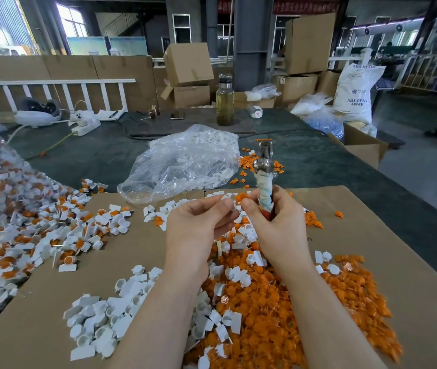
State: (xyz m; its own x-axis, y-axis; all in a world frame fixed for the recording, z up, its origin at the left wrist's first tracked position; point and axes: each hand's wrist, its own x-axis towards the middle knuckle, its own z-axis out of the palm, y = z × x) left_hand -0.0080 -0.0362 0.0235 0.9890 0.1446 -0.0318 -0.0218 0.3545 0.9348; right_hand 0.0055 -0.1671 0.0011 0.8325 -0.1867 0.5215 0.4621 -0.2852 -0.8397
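"Over the cardboard sheet [137, 249] on the desk [318, 161], your left hand [196, 227] pinches a small white piece [227, 203] between thumb and fingertips."

"And your right hand [278, 222] curls round the wrapped handle of the tool [264, 179] — upright, metal head on top — with an orange piece [242, 197] at its fingertips, just beside the white one. Loose white parts [100, 323] and orange parts [265, 315] lie heaped on the sheet below."
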